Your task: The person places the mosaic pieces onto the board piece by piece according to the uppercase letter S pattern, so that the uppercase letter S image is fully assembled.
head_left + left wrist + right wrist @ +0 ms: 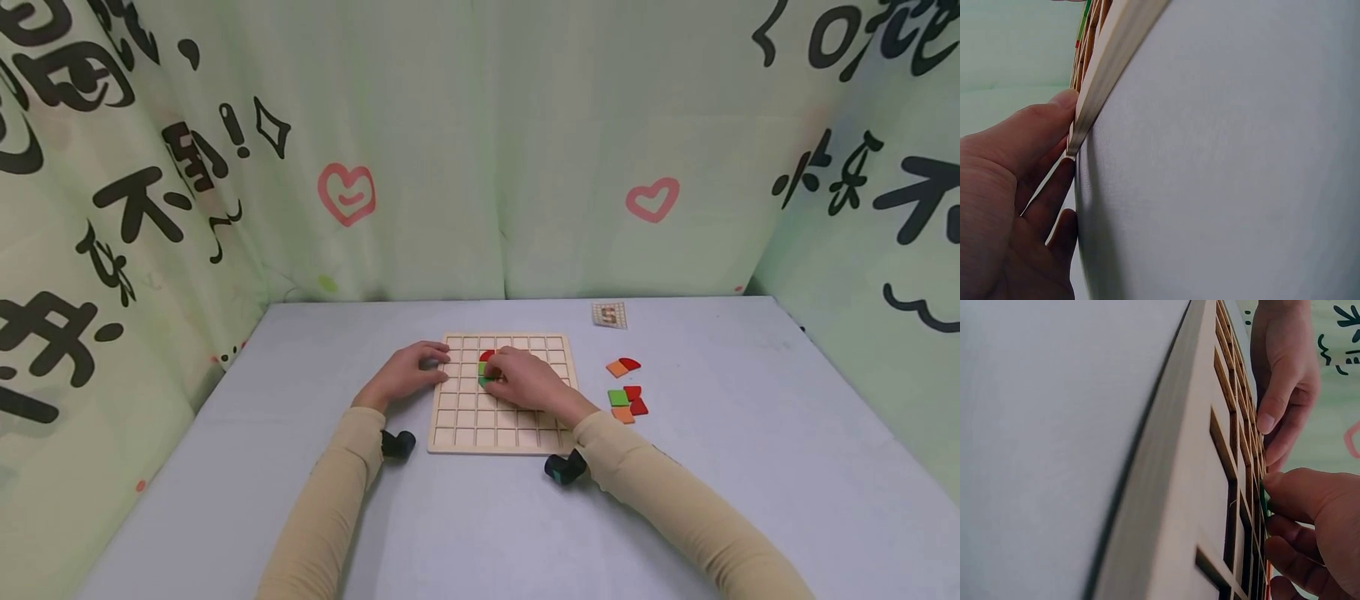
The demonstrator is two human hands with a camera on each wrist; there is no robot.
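A square wooden grid board [465,447] lies on the table, ridges dividing it into small cells. My left hand [405,373] is at its left edge; in the left wrist view the thumb touches the rim and the other fingers lie loosely beside it. Over the upper middle of the board, my right hand [525,382] pinches a dark green piece [483,382] low against the grid. Just above that piece, a light green square tile [482,368] and a red rounded tile [487,356] are on the board, partly covered by the fingers.
Right of the board lie loose tiles: an orange one [617,368] beside a red one [630,364], and nearer me a green square [618,398], an orange tile [622,415] and red tiles [638,407]. A small printed card [609,315] lies farther back. Curtains [562,208] surround the table.
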